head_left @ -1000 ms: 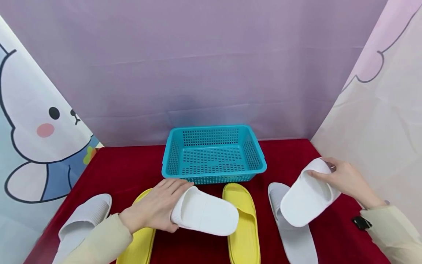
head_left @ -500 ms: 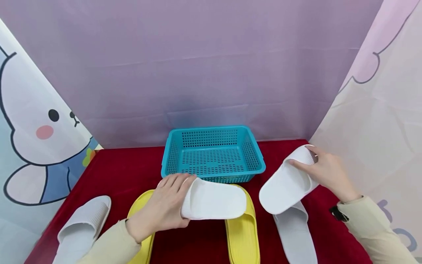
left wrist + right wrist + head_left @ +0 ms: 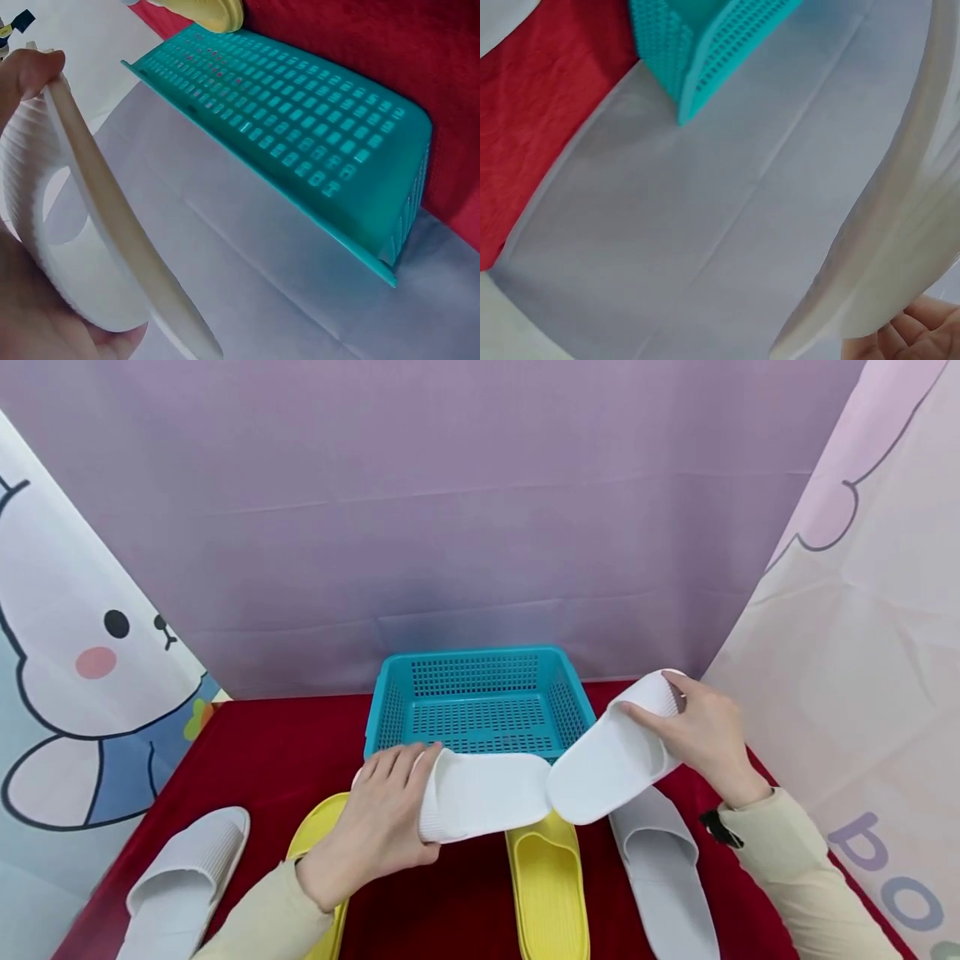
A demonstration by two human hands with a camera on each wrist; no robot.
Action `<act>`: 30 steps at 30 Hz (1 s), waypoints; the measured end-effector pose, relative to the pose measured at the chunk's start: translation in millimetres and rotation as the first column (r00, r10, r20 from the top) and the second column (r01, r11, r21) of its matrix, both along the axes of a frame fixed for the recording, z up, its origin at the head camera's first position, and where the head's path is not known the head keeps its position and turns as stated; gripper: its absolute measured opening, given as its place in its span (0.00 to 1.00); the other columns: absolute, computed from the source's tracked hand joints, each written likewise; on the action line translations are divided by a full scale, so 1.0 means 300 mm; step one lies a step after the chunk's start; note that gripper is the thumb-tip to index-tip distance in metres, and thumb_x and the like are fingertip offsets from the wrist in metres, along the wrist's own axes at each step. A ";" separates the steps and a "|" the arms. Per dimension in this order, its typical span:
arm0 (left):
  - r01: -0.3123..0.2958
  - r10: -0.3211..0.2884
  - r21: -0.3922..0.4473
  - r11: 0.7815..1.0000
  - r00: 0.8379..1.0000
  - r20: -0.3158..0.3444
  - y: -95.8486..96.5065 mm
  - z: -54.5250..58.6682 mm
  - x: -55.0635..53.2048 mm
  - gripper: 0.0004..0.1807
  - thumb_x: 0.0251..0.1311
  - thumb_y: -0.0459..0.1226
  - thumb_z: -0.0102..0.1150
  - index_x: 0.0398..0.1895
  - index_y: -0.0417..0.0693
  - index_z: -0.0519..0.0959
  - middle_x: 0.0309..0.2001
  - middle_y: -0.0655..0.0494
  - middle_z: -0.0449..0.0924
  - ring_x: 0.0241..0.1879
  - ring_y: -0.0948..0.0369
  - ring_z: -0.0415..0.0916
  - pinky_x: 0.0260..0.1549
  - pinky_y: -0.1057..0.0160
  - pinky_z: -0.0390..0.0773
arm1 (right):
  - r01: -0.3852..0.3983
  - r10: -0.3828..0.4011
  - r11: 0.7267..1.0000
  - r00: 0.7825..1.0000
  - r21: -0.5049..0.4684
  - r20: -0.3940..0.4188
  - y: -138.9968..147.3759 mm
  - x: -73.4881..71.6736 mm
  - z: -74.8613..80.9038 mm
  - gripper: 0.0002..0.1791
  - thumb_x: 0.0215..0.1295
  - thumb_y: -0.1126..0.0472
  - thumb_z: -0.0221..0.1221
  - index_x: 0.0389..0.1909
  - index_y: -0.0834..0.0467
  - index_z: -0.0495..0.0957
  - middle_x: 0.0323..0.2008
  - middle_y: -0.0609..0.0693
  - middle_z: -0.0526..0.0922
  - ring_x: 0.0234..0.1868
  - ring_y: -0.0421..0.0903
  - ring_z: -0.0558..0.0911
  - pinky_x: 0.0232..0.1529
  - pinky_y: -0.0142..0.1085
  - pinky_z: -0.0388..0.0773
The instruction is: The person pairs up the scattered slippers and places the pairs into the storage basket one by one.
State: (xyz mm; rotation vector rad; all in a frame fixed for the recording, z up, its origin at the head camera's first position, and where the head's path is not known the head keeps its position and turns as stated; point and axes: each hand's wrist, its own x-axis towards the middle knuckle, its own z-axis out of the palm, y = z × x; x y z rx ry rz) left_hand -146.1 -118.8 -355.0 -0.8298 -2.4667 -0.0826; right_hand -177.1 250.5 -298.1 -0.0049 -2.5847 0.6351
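In the head view my left hand (image 3: 386, 818) grips a white slipper (image 3: 491, 793) around its strap end, the heel pointing right. My right hand (image 3: 701, 727) pinches a second white slipper (image 3: 603, 768) at its toe end, thumb on the strap, sole tilted toward the lower left. The heels of the two slippers meet or overlap in front of a blue plastic basket (image 3: 480, 697). That basket holds nothing that I can see. In the left wrist view the held slipper (image 3: 105, 202) is seen edge-on beside the basket (image 3: 300, 127).
On the red cloth (image 3: 292, 735) lie a grey slipper (image 3: 667, 868) at right, a yellow slipper (image 3: 551, 885) near the middle, another yellow slipper (image 3: 318, 827) partly under my left arm, and a pale grey slipper (image 3: 187, 877) at left. A purple curtain (image 3: 450, 527) hangs behind.
Both hands have lifted their white slippers forward toward the basket. The right one has travelled left, off the grey slipper, until the two heels come together.
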 end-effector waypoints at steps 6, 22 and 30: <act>-0.017 0.018 0.016 1.000 0.998 -0.068 0.015 -0.001 -0.015 0.59 0.17 0.58 0.70 0.61 0.42 0.63 0.52 0.46 0.71 0.51 0.50 0.68 0.50 0.51 0.70 | -0.009 0.009 0.998 1.000 -0.058 -0.009 -0.062 -0.012 -0.002 0.39 0.50 0.40 0.61 0.56 0.64 0.71 0.44 0.64 0.80 0.35 0.59 0.77 0.29 0.47 0.79; -0.043 0.049 0.060 0.997 0.993 -0.106 0.041 -0.003 -0.074 0.59 0.17 0.59 0.70 0.61 0.41 0.63 0.53 0.44 0.71 0.50 0.49 0.68 0.50 0.50 0.69 | 0.063 -0.071 0.985 0.996 -0.160 -0.050 -0.161 -0.049 -0.009 0.38 0.48 0.35 0.60 0.53 0.60 0.74 0.42 0.59 0.81 0.34 0.56 0.77 0.31 0.47 0.78; -0.032 0.040 0.076 0.997 0.994 -0.104 0.054 -0.004 -0.108 0.58 0.19 0.58 0.70 0.61 0.41 0.62 0.53 0.44 0.70 0.50 0.48 0.68 0.51 0.49 0.69 | 0.089 -0.107 0.980 0.990 -0.178 -0.096 -0.198 -0.077 -0.021 0.35 0.47 0.33 0.59 0.45 0.59 0.76 0.36 0.57 0.82 0.30 0.55 0.78 0.31 0.46 0.75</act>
